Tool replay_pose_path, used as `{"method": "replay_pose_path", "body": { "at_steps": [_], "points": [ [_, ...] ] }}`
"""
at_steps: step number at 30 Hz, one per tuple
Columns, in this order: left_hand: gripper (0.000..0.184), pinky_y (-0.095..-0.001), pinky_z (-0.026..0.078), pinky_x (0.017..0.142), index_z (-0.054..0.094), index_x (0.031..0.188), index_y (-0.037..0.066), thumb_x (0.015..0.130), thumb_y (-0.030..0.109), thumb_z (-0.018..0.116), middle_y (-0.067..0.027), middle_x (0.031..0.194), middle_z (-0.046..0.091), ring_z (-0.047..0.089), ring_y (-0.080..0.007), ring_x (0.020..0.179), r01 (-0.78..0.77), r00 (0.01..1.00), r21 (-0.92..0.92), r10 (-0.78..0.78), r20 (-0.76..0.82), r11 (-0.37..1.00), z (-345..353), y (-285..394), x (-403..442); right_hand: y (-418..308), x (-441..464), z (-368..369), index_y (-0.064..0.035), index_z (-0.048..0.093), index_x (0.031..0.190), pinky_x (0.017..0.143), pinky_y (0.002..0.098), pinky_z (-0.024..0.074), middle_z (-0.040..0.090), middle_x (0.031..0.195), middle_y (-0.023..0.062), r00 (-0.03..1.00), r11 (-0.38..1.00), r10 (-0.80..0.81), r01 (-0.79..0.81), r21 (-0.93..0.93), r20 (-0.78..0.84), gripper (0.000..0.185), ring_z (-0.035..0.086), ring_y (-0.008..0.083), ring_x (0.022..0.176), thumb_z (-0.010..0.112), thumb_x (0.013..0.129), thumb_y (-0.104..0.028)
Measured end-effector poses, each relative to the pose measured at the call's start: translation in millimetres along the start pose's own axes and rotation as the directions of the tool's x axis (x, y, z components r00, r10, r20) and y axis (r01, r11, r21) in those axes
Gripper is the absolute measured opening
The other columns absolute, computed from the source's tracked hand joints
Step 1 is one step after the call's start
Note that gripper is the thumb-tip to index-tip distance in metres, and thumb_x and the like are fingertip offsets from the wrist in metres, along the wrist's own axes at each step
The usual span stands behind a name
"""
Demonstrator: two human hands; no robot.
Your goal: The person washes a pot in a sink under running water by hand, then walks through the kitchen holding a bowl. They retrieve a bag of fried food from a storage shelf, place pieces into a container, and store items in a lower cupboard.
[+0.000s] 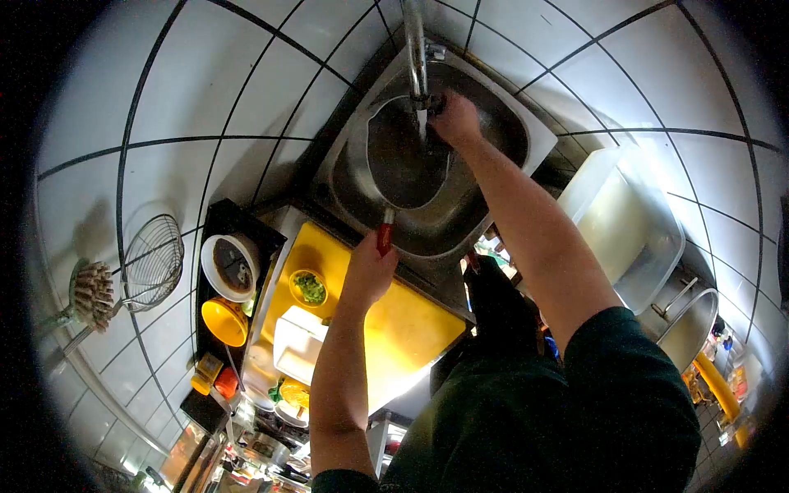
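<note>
A metal saucepan (357, 152) with a red handle is tilted in the metal sink (508, 148), its mouth under the tap. My left hand (370, 267) is closed round the red handle (385, 236) at the sink's near edge. Water (422, 123) runs from the tap (417, 62) into the pan. My right hand (456, 119) is beside the end of the spout, at the far side of the pan. Its fingers are curled on something dark, too shadowed to name.
Left of the sink lies a yellow cutting board (419, 320) with a small bowl of chopped greens (309, 287) and a white container (297, 343). A bowl of dark liquid (232, 267) stands farther left. A wire strainer (154, 261) hangs on the wall. To the right is a translucent tub (629, 230).
</note>
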State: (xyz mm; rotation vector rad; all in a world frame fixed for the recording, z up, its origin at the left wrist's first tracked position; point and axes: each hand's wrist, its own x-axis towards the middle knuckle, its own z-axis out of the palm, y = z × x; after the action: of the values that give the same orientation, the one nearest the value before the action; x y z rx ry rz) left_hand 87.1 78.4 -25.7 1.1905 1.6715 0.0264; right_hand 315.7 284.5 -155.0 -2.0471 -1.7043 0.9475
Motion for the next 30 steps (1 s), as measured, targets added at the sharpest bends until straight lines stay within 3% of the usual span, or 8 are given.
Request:
{"method": "replay_pose_path", "body": {
  "at_steps": [3, 6, 11, 16, 19, 22, 26, 30],
  "points": [
    [0.017, -0.0402, 0.047, 0.050, 0.051, 0.105, 0.006, 0.094, 0.016, 0.059, -0.0119, 0.070, 0.057, 0.059, -0.0249, 0.056, 0.309, 0.944, -0.172, -0.278, 0.179, 0.935, -6, 35, -5, -15, -1, -6, -0.0026, 0.062, 0.128, 0.099, 0.0488, 0.0491, 0.062, 0.131, 0.0216, 0.954, 0.943, -0.270, 0.235, -0.237, -0.132, 0.054, 0.061, 0.0377, 0.113, 0.079, 0.080, -0.022],
    [0.013, -0.0348, 0.041, 0.042, 0.050, 0.101, 0.008, 0.094, 0.015, 0.058, -0.0049, 0.065, 0.051, 0.051, -0.0151, 0.048, 0.241, 0.960, -0.414, -0.153, 0.234, 0.878, 25, -2, 27, -22, -30, 0, -0.0064, 0.051, 0.144, 0.106, 0.0500, 0.0452, 0.050, 0.145, 0.0221, 0.900, 0.779, -0.427, 0.414, -0.471, 0.085, 0.065, 0.053, 0.0412, 0.125, 0.072, 0.083, -0.016],
    [0.010, -0.0346, 0.039, 0.041, 0.049, 0.094, 0.008, 0.095, 0.013, 0.057, -0.0029, 0.063, 0.047, 0.046, -0.0150, 0.047, 0.311, 0.931, -0.502, -0.154, 0.330, 0.807, 35, 6, 54, 22, -51, 56, -0.0186, 0.036, 0.157, 0.110, 0.0518, 0.0422, 0.038, 0.153, 0.0245, 0.788, 0.762, -0.225, 0.509, -0.401, 0.574, 0.074, 0.050, 0.0414, 0.130, 0.064, 0.088, -0.009],
    [0.012, -0.0342, 0.037, 0.039, 0.049, 0.089, 0.008, 0.095, 0.012, 0.059, -0.0016, 0.062, 0.045, 0.044, -0.0138, 0.044, 0.326, 0.927, -0.529, -0.154, 0.342, 0.783, 32, 16, 60, 4, -34, 52, -0.0102, 0.062, 0.137, 0.111, 0.0430, 0.0450, 0.056, 0.140, 0.0221, 0.707, 0.879, 0.007, 0.333, -0.342, 0.707, 0.053, 0.055, 0.0379, 0.130, 0.059, 0.085, 0.000],
    [0.012, -0.0338, 0.036, 0.038, 0.049, 0.089, 0.008, 0.095, 0.012, 0.059, -0.0011, 0.061, 0.044, 0.042, -0.0129, 0.043, 0.292, 0.933, -0.577, -0.094, 0.347, 0.763, 33, 11, 61, 12, -33, 53, -0.0045, 0.060, 0.136, 0.110, 0.0413, 0.0462, 0.056, 0.140, 0.0235, 0.557, 0.801, -0.214, 0.570, -0.182, 0.803, 0.054, 0.055, 0.0368, 0.130, 0.062, 0.083, 0.003],
    [0.011, -0.0333, 0.036, 0.038, 0.050, 0.090, 0.008, 0.096, 0.012, 0.059, -0.0012, 0.060, 0.044, 0.042, -0.0122, 0.043, 0.299, 0.935, -0.576, -0.114, 0.336, 0.761, 32, 13, 59, 33, -20, 58, 0.0033, 0.068, 0.114, 0.086, 0.0479, 0.0571, 0.069, 0.111, 0.0248, 0.808, 0.776, -0.238, 0.492, -0.395, 0.539, 0.029, 0.068, 0.0385, 0.104, 0.058, 0.089, -0.009],
    [0.012, -0.0330, 0.035, 0.039, 0.050, 0.090, 0.008, 0.097, 0.013, 0.058, -0.0016, 0.061, 0.045, 0.042, -0.0127, 0.043, 0.332, 0.924, -0.561, -0.141, 0.356, 0.758, 32, 11, 58, 10, -31, 74, 0.0010, 0.065, 0.124, 0.089, 0.0498, 0.0566, 0.065, 0.126, 0.0220, 0.605, 0.710, -0.127, 0.609, -0.355, 0.786, 0.037, 0.065, 0.0383, 0.112, 0.058, 0.089, -0.010],
    [0.011, -0.0337, 0.036, 0.040, 0.050, 0.092, 0.008, 0.097, 0.013, 0.058, -0.0022, 0.061, 0.046, 0.044, -0.0139, 0.045, 0.323, 0.930, -0.600, -0.127, 0.345, 0.732, 40, 0, 58, 40, -12, 76, 0.0029, 0.063, 0.124, 0.090, 0.0501, 0.0562, 0.064, 0.124, 0.0250, 0.693, 0.762, -0.223, 0.563, -0.321, 0.686, 0.040, 0.064, 0.0393, 0.114, 0.061, 0.092, -0.020]
  ]
}}
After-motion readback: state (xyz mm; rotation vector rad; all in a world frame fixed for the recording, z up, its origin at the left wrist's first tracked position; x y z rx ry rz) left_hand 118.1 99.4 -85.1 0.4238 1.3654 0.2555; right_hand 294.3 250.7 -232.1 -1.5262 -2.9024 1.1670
